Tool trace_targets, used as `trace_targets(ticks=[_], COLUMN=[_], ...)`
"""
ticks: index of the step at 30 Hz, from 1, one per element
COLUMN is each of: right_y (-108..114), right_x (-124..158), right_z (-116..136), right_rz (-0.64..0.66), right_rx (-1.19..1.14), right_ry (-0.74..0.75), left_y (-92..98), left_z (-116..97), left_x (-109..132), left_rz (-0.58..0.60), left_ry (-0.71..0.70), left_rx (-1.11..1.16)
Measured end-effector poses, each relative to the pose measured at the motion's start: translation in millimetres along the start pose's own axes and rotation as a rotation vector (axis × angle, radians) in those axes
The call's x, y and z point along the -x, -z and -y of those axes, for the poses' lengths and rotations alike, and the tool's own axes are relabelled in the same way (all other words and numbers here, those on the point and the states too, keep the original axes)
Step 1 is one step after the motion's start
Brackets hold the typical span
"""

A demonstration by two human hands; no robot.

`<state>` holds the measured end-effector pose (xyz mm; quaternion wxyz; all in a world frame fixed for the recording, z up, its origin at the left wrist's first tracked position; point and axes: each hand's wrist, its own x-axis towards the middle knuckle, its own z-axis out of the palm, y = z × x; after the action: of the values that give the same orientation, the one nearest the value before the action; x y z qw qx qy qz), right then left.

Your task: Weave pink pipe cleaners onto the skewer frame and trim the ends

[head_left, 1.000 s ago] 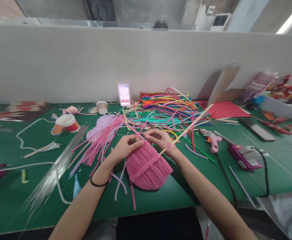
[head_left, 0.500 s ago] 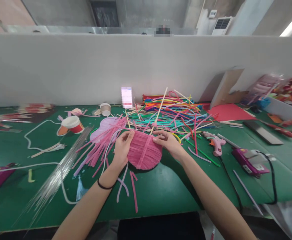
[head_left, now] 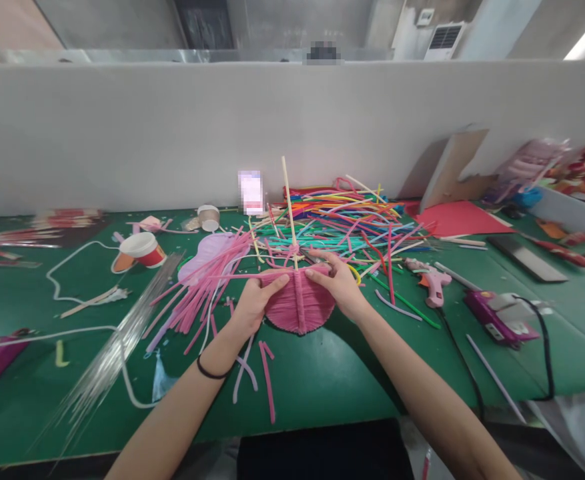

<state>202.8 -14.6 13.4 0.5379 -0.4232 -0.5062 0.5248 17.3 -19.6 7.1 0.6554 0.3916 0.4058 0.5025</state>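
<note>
A rounded pink fan (head_left: 301, 310), its face covered with rows of pink pipe cleaners, is held up over the table between both hands. A pale wooden stick (head_left: 289, 200) rises upright from its middle, wrapped with pink near the lower part. My left hand (head_left: 258, 297) grips the fan's upper left edge, thumb flat on the face. My right hand (head_left: 341, 283) pinches the upper right edge; its index finger reaches forward beside a small dark thing that I cannot make out. A thin pink pipe cleaner (head_left: 232, 275) sticks out leftward past my left hand.
Loose pink pipe cleaners (head_left: 192, 303) lie left, by a lilac cloud-shaped piece (head_left: 205, 257). Multicoloured pipe cleaners (head_left: 342, 213) are heaped behind. To the right are a pink glue gun (head_left: 436, 287) and a purple power strip (head_left: 497, 320); a paper cup (head_left: 145, 250) stands left.
The fan has turned so its stick, tilted right before, now stands nearly upright. Both thumbs now lie along its upper edge, and a thin pink pipe cleaner shows at the left.
</note>
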Motion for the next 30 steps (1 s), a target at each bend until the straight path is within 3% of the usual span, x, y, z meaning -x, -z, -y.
trace_targets(ticks=[9,16,18,22,25,27,30], right_y=[-1.3,0.1,-1.6,-7.8,-12.3,-14.4,-14.5], right_x=[-0.1,-5.0,-5.3,-0.5,7.0,10.5,11.3], right_z=[-4.4,-13.6,-18.0,-22.1,-17.1,-12.3,-6.7], right_rz=[0.008,-0.021,-0.061,-0.366,-0.381,-0.349,-0.304], right_rx=[-0.088,-0.072,0.002,0.392,0.752,0.87,0.885], right_ry=[-0.051,-0.069,-0.012,0.315,0.496,0.489,0.365], left_y=[2.6,1.7,1.2,0.3,-1.4,-3.2,-6.1], left_z=[6.2,11.4,12.8,16.5,17.6,17.1,15.4], left_x=[-4.8,-6.9,-7.0,-7.8,-7.1,-5.4,-2.0], left_rz=[-0.034,-0.025,-0.034,-0.094,-0.101,-0.091,-0.092], left_ry=[-0.126,-0.081,-0.068,-0.097,-0.116,-0.128,-0.168], left_rx=[-0.068,0.045,0.092,0.111,0.115,0.092,0.037])
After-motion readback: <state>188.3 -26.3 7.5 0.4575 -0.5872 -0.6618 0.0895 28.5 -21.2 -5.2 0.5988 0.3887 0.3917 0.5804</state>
